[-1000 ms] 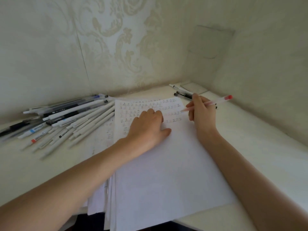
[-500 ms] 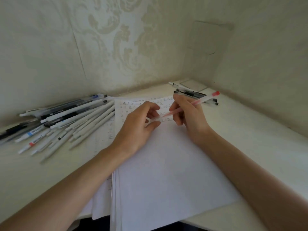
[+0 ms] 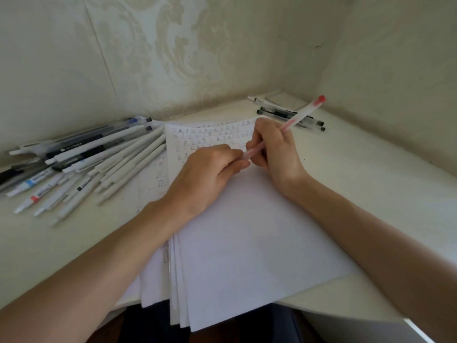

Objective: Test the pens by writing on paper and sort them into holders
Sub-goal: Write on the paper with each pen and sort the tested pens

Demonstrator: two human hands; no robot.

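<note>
Above the white paper stack [image 3: 247, 243], my right hand [image 3: 274, 149] grips a translucent red-ended plastic pen [image 3: 300, 115]; my left hand [image 3: 207, 174] pinches its lower end.

White desk [image 3: 371, 194] bears pens [image 3: 99, 157] and paper sheets [image 3: 247, 243].

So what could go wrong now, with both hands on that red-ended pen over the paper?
The left hand pinches the lower end of the clear, red-ended pen that the right hand holds; a slip might mark fingers or sheet. The stack of white paper sheets overhangs the pale desk's near edge, so a forearm nudge might slide it off. The pile of white and dark pens beside it could roll.
</note>
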